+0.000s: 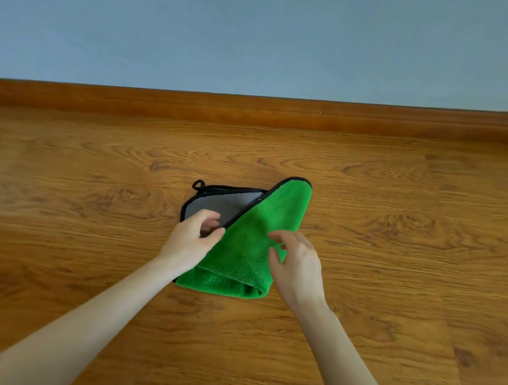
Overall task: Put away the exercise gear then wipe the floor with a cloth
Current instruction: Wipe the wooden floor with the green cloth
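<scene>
Head view: a green microfibre cloth (pixel 262 231), half folded with its grey side showing, lies on the wooden floor (pixel 393 230) near the skirting board (pixel 133 101). The left hand (pixel 191 242) seems to pinch the fold's edge. The right hand (pixel 297 266) hovers loosely curled, holding nothing. No exercise gear shows, so it is likely stowed; the wiping remains.

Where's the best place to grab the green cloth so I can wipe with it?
Probably the thick folded edge nearest you, from above: the green cloth is doubled there, a good handful. The far flap is thin and loose.
</scene>
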A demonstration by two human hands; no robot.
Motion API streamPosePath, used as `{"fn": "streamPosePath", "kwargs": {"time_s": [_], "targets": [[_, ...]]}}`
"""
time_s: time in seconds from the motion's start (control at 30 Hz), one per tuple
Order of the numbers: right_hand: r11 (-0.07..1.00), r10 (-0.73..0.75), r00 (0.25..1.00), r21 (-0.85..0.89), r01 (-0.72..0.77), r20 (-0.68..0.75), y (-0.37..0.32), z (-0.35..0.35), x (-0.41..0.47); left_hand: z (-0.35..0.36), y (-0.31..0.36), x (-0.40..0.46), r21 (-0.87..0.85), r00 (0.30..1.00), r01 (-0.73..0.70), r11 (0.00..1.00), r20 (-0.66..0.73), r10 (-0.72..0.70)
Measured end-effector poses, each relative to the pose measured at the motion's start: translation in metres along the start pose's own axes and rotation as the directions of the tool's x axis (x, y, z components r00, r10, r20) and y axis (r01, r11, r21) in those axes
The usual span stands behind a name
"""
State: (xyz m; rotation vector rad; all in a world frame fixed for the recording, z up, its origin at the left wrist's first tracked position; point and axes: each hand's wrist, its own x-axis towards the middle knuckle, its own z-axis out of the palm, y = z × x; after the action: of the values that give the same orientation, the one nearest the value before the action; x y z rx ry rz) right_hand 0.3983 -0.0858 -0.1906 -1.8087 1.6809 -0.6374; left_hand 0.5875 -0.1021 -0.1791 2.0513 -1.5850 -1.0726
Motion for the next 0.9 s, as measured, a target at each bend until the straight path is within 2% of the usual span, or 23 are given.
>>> {"fn": "streamPosePath", "kwargs": {"time_s": [0.13, 0.27, 0.37, 0.5, 0.6, 0.67, 0.73, 0.77, 0.83, 0.9], "targets": [[0.999, 0.021, 0.999, 0.049, -0.019, -0.027, 0.0, 0.015, -0.016, 0.019, 0.026, 0.014, 0.061, 1.0, 0.026, 0.998, -0.006, -0.026], [0.996, 0.046, 0.99, 0.085, -0.034, -0.135, 0.007, 0.008, -0.014, -0.003, 0.05, 0.007, -0.144, 0.999, 0.047, 0.988, 0.007, -0.047], [0.988, 0.091, 0.985, 0.136, -0.071, -0.148, 0.011, -0.006, -0.001, -0.027, 0.046, -0.014, -0.227, 0.998, 0.055, 0.972, 0.039, -0.048], [0.99, 0.057, 0.993, 0.131, -0.044, -0.101, 0.009, -0.009, 0.011, -0.047, 0.009, -0.046, -0.396, 0.975, 0.22, 0.892, 0.081, -0.205], [0.992, -0.102, 0.995, 0.076, 0.1, 0.013, -0.005, 0.004, 0.014, -0.051, -0.031, -0.066, -0.416, 0.925, 0.372, 0.83, 0.095, -0.367], [0.979, -0.193, 0.958, -0.024, 0.202, 0.211, -0.015, 0.019, 0.012, -0.048, -0.055, -0.074, -0.395, 0.884, 0.461, 0.795, 0.126, -0.45], [0.935, -0.169, 0.882, -0.212, 0.284, 0.44, -0.019, 0.037, 0.007, -0.043, -0.073, -0.077, -0.361, 0.864, 0.498, 0.788, 0.13, -0.487], [0.897, -0.136, 0.853, -0.302, 0.322, 0.504, -0.019, 0.043, 0.004, -0.041, -0.077, -0.078, -0.337, 0.873, 0.482, 0.809, 0.104, -0.477], [0.848, -0.101, 0.841, -0.396, 0.352, 0.531, -0.02, 0.049, 0.001, -0.037, -0.08, -0.08, -0.24, 0.927, 0.357, 0.903, -0.027, -0.374], [0.834, -0.088, 0.848, -0.427, 0.35, 0.523, -0.022, 0.047, 0.002, -0.031, -0.077, -0.085, -0.006, 0.967, 0.133, 0.991, -0.218, -0.131]]}}
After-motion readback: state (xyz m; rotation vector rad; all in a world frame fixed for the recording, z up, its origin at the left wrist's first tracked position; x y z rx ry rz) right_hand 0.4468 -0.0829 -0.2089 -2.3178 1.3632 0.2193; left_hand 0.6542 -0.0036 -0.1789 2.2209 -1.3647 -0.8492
